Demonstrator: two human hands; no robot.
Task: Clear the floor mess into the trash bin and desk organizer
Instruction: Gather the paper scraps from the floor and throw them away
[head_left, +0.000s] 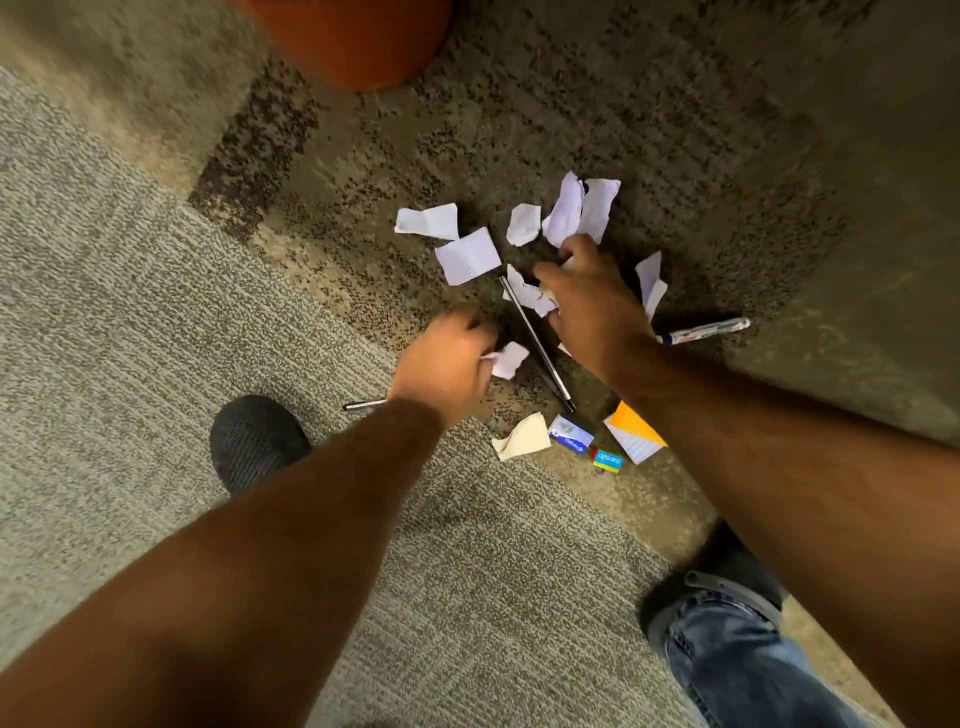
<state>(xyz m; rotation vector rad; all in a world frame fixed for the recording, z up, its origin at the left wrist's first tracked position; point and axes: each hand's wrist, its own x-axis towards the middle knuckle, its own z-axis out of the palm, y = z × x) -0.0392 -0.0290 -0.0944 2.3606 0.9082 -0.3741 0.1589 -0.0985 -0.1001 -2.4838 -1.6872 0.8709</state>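
Observation:
Several torn white paper scraps (467, 255) lie scattered on the carpet. My left hand (448, 364) is closed on one small white scrap (510, 359). To its right, my right hand (592, 304) presses down with fingers curled around crumpled scraps (530, 293). A long black pen (537, 345) lies between my hands. A white marker (709, 330) sticks out from behind my right wrist. Closer to me lie a cream paper piece (522, 436), two small eraser boxes (571, 435) (607, 460) and an orange-and-white note (634, 431). The orange bin (353, 41) stands at the top.
A short pen end (364, 404) shows under my left wrist. My black shoe (257, 441) is at the left, my other foot and jeans leg (727, 634) at the lower right. The floor is patterned carpet in grey and brown patches.

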